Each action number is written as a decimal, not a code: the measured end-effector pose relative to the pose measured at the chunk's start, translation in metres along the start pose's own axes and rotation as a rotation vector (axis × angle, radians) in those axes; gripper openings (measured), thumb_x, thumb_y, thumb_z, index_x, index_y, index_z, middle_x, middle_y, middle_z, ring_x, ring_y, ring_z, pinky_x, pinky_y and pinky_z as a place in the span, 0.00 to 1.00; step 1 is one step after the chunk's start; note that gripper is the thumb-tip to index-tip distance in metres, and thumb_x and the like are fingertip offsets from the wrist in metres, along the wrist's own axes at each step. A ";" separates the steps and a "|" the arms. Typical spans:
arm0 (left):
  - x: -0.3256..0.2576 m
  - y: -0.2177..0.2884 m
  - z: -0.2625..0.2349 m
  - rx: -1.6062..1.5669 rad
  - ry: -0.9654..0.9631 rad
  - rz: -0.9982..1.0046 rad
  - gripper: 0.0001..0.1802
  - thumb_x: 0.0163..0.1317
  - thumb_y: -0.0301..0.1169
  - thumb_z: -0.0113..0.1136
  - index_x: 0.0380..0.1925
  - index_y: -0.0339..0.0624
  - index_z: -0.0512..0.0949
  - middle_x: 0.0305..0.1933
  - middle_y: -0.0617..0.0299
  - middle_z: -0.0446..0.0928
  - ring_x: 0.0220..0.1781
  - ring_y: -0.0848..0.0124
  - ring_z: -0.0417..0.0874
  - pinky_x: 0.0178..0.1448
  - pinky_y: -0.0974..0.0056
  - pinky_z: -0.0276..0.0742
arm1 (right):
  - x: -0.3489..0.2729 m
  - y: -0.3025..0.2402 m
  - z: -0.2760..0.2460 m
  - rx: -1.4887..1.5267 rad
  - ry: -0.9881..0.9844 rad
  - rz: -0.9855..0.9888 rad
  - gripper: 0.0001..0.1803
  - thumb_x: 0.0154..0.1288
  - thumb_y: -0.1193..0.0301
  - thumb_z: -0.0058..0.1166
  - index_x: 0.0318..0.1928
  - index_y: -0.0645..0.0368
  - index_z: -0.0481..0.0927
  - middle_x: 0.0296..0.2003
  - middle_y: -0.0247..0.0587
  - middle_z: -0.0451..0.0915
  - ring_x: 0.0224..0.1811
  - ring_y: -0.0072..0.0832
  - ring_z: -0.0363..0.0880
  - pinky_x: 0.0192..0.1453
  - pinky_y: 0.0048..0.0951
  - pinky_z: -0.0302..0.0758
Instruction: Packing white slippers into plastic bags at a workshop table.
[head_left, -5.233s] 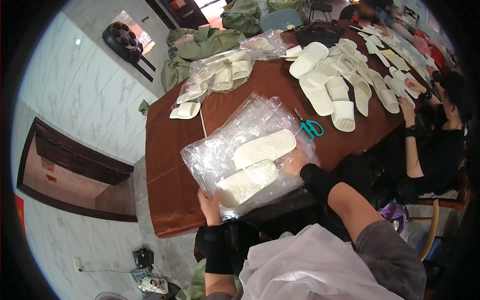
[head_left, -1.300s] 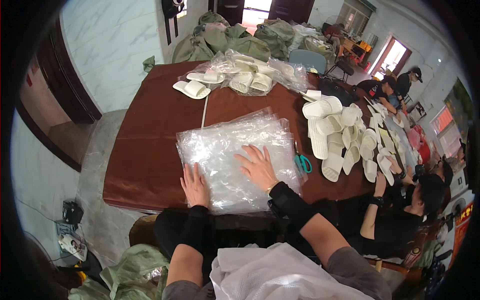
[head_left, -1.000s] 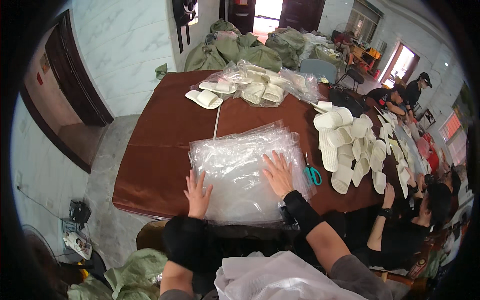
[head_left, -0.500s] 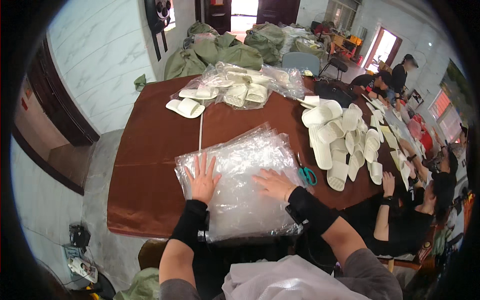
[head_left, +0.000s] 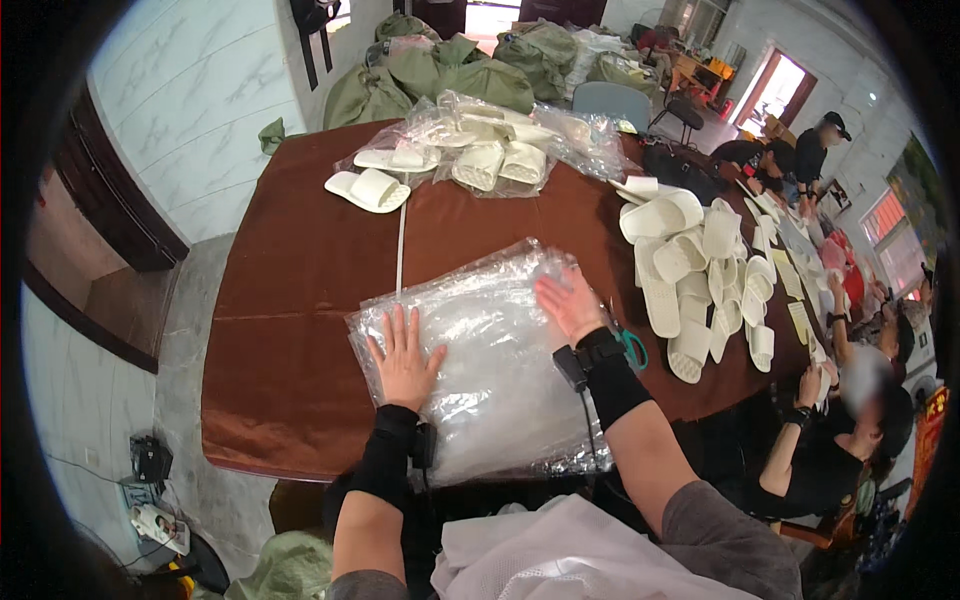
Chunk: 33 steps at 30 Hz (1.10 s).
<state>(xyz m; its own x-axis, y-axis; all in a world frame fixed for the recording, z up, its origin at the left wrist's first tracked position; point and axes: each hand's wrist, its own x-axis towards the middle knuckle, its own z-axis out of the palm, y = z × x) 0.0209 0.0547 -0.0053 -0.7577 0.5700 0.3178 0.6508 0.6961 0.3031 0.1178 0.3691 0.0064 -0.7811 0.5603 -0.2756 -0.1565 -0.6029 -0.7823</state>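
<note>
- Clear plastic bags (head_left: 485,375) lie in a flat stack at the near edge of the brown-covered table (head_left: 290,350), right in front of the person I'm watching.
- Their left hand (head_left: 405,362) rests on the stack's left side, fingers spread, holding nothing.
- Their right hand (head_left: 572,303) is at the far right corner; whether it pinches any plastic, I can't tell.
- Just beside the right wrist, teal scissors (head_left: 635,348) show partly.
- Loose white slippers (head_left: 688,270) are heaped further right.
- Bagged slippers (head_left: 485,160) lie across the table, near green sacks (head_left: 495,85).
</note>
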 end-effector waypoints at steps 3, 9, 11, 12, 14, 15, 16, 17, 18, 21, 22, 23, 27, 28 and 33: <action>0.005 0.004 0.005 -0.003 0.001 0.004 0.43 0.62 0.52 0.57 0.73 0.48 0.54 0.78 0.54 0.47 0.80 0.53 0.44 0.75 0.33 0.37 | -0.015 0.011 -0.001 -0.666 -0.118 -0.388 0.35 0.70 0.45 0.44 0.73 0.40 0.58 0.71 0.47 0.58 0.74 0.46 0.55 0.75 0.54 0.50; 0.006 -0.003 0.009 0.004 -0.009 -0.014 0.42 0.62 0.52 0.57 0.73 0.51 0.55 0.78 0.55 0.49 0.80 0.54 0.44 0.75 0.33 0.36 | -0.079 0.024 0.006 -1.878 -0.470 -0.486 0.35 0.67 0.45 0.48 0.72 0.31 0.58 0.75 0.38 0.48 0.78 0.47 0.41 0.76 0.61 0.39; 0.006 -0.005 0.010 0.004 -0.014 -0.025 0.42 0.62 0.53 0.57 0.73 0.51 0.55 0.78 0.55 0.49 0.80 0.54 0.44 0.75 0.34 0.36 | -0.100 0.019 0.029 -1.900 -0.442 -0.624 0.35 0.67 0.45 0.47 0.72 0.32 0.58 0.75 0.38 0.48 0.78 0.47 0.41 0.76 0.61 0.39; 0.004 -0.009 0.008 0.004 -0.006 -0.032 0.42 0.62 0.53 0.56 0.73 0.51 0.55 0.78 0.55 0.49 0.80 0.54 0.44 0.75 0.34 0.36 | -0.109 0.018 0.041 -1.919 -0.403 -0.777 0.35 0.67 0.45 0.46 0.72 0.32 0.57 0.75 0.38 0.48 0.78 0.47 0.41 0.76 0.61 0.39; 0.004 -0.011 0.009 0.028 -0.011 -0.037 0.43 0.62 0.54 0.55 0.73 0.51 0.55 0.78 0.57 0.48 0.80 0.55 0.44 0.75 0.34 0.36 | -0.130 0.038 0.039 -1.982 -0.513 -0.918 0.34 0.68 0.46 0.45 0.73 0.33 0.56 0.76 0.38 0.48 0.77 0.47 0.43 0.76 0.60 0.39; 0.004 -0.007 0.011 0.027 -0.065 -0.052 0.43 0.62 0.54 0.55 0.73 0.51 0.55 0.79 0.57 0.48 0.80 0.55 0.44 0.75 0.34 0.36 | -0.138 0.052 0.025 -1.981 -0.590 -0.842 0.34 0.69 0.47 0.45 0.73 0.33 0.56 0.76 0.39 0.48 0.77 0.47 0.43 0.76 0.60 0.39; 0.005 -0.008 0.009 0.038 -0.112 -0.074 0.43 0.62 0.55 0.55 0.73 0.51 0.55 0.79 0.57 0.47 0.80 0.55 0.43 0.75 0.34 0.37 | -0.142 0.063 0.020 -1.967 -0.673 -0.778 0.33 0.69 0.47 0.44 0.73 0.32 0.56 0.76 0.39 0.48 0.77 0.47 0.44 0.76 0.60 0.40; 0.007 -0.011 0.010 -0.005 -0.170 -0.074 0.44 0.61 0.54 0.57 0.73 0.52 0.53 0.79 0.58 0.45 0.80 0.56 0.41 0.75 0.32 0.38 | -0.140 0.063 0.020 -1.963 -0.671 -0.811 0.33 0.69 0.47 0.44 0.73 0.32 0.56 0.76 0.39 0.48 0.77 0.47 0.44 0.76 0.60 0.40; 0.016 -0.019 0.002 0.011 -0.145 -0.081 0.44 0.61 0.54 0.57 0.73 0.52 0.53 0.79 0.58 0.45 0.80 0.56 0.41 0.75 0.32 0.38 | -0.139 0.063 0.022 -1.959 -0.684 -0.792 0.33 0.70 0.48 0.44 0.73 0.32 0.56 0.76 0.39 0.48 0.77 0.47 0.44 0.76 0.60 0.40; 0.030 -0.049 -0.018 -0.094 -0.402 -0.037 0.43 0.60 0.53 0.59 0.72 0.52 0.58 0.78 0.56 0.48 0.80 0.54 0.45 0.75 0.38 0.44 | -0.145 0.065 0.019 -1.945 -0.696 -0.768 0.33 0.70 0.48 0.43 0.73 0.33 0.57 0.75 0.40 0.48 0.77 0.46 0.43 0.76 0.60 0.41; 0.044 -0.052 -0.031 -0.268 -0.322 -0.058 0.34 0.61 0.48 0.60 0.64 0.48 0.65 0.67 0.55 0.60 0.69 0.57 0.58 0.67 0.46 0.56 | -0.142 0.062 0.015 -1.945 -0.691 -0.775 0.33 0.70 0.47 0.43 0.73 0.33 0.57 0.75 0.40 0.49 0.78 0.46 0.43 0.75 0.60 0.41; 0.056 -0.058 -0.049 -0.436 -0.240 -0.087 0.26 0.61 0.43 0.61 0.57 0.43 0.72 0.57 0.54 0.72 0.59 0.60 0.72 0.59 0.55 0.67 | -0.142 0.061 0.015 -1.943 -0.694 -0.778 0.33 0.70 0.47 0.43 0.73 0.33 0.57 0.75 0.40 0.49 0.78 0.46 0.43 0.75 0.60 0.41; 0.124 -0.075 -0.086 -0.652 -0.043 -0.147 0.14 0.63 0.33 0.59 0.44 0.35 0.81 0.33 0.55 0.85 0.33 0.71 0.86 0.39 0.66 0.80 | -0.145 0.051 0.028 -1.962 -0.712 -0.714 0.32 0.70 0.49 0.42 0.73 0.35 0.58 0.74 0.44 0.51 0.78 0.48 0.43 0.76 0.59 0.40; 0.145 -0.085 -0.087 -0.640 -0.051 -0.132 0.14 0.64 0.33 0.59 0.45 0.36 0.81 0.35 0.56 0.84 0.32 0.72 0.85 0.38 0.65 0.80 | -0.146 0.049 0.032 -1.966 -0.721 -0.678 0.32 0.71 0.49 0.42 0.73 0.36 0.58 0.74 0.45 0.51 0.77 0.48 0.43 0.76 0.59 0.40; 0.233 -0.121 -0.032 -1.105 -0.187 -0.609 0.22 0.68 0.36 0.54 0.56 0.31 0.72 0.49 0.49 0.80 0.41 0.60 0.85 0.42 0.60 0.82 | -0.140 0.053 0.033 -1.969 -0.743 -0.650 0.31 0.70 0.49 0.40 0.72 0.36 0.59 0.74 0.45 0.51 0.77 0.50 0.45 0.76 0.58 0.40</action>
<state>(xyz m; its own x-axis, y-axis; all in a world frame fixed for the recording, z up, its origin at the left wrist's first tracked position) -0.2331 0.0892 0.0608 -0.8832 0.4031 -0.2396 -0.1779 0.1848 0.9666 0.1983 0.2401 0.0223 -0.9875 -0.1575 0.0097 -0.1564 0.9689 -0.1917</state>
